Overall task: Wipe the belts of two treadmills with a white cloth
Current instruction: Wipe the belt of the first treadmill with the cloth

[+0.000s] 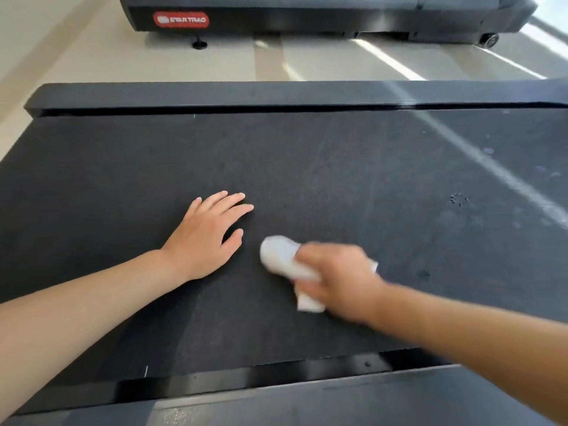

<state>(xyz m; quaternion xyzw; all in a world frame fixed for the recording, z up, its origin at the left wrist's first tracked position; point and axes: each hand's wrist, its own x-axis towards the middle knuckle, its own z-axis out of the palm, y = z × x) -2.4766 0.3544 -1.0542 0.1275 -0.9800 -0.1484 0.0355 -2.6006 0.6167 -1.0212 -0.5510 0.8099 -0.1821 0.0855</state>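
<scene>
**Cloth on the belt, under the right hand**

Here the right hand grips a white cloth and presses it on the dark belt; its fingers curl round the bunched fabric, and the hand is blurred, so the fingers cannot be told apart; one rounded wad of cloth sticks out beyond the knuckles, toward the left hand, and a smaller flap shows below the hand, on the near side. The left hand lies flat on the belt just beside the cloth, palm down, fingers straight and spread, thumb out toward the cloth, holding nothing; hand and cloth are near but not touching. Both bare forearms reach in from the near edge, the left one from the lower left corner, the right one from the lower right.

Beyond both hands, the belt meets a dark side rail; nearer than the hands runs another rail along the bottom. To the right of the right hand, pale smudges and a small ring of dots mark the belt; a streak of light crosses there too. Past the far rail lies pale floor, and on it stands a second treadmill with a red badge.
</scene>
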